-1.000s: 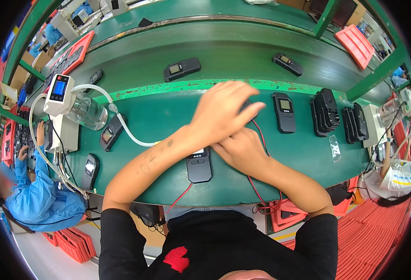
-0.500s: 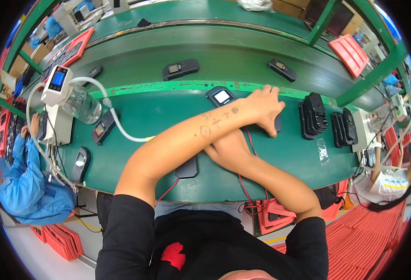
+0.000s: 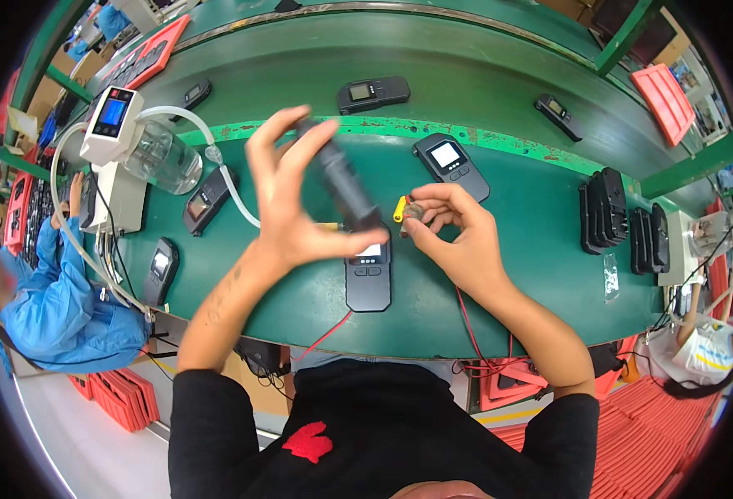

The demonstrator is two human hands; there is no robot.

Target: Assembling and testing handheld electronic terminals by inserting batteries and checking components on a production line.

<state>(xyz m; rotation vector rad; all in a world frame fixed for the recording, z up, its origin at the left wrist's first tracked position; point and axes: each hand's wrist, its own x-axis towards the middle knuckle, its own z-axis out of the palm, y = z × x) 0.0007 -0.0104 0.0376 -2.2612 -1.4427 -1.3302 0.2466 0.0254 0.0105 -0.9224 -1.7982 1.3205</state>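
My left hand [image 3: 279,212] spans a dark handheld device [image 3: 341,179], fingers at its upper end and thumb near its lower end; motion blurs it. Below the thumb lies another black device [image 3: 368,291] on the green bench, its screen partly covered, with a red wire at its lower edge. To the right, my right hand [image 3: 466,241] is closed in a pinch beside a small yellow piece [image 3: 400,209]; the fingers partly hide what they grip. Just beyond this hand rests a black device with a lit screen [image 3: 452,166].
A pump-like unit with a blue screen [image 3: 110,112] sits on a clear bottle [image 3: 167,162] at left, its pale hose [image 3: 232,195] crossing the bench. More devices stand at right [image 3: 604,212]. Several lie on the belt [image 3: 458,83]. A person in blue [image 3: 59,308] sits at left.
My left arm, previously crossed over the right, has swung back left, carrying a dark device. The right hand has come into view with a yellow piece at its fingertips. The view has shifted slightly.
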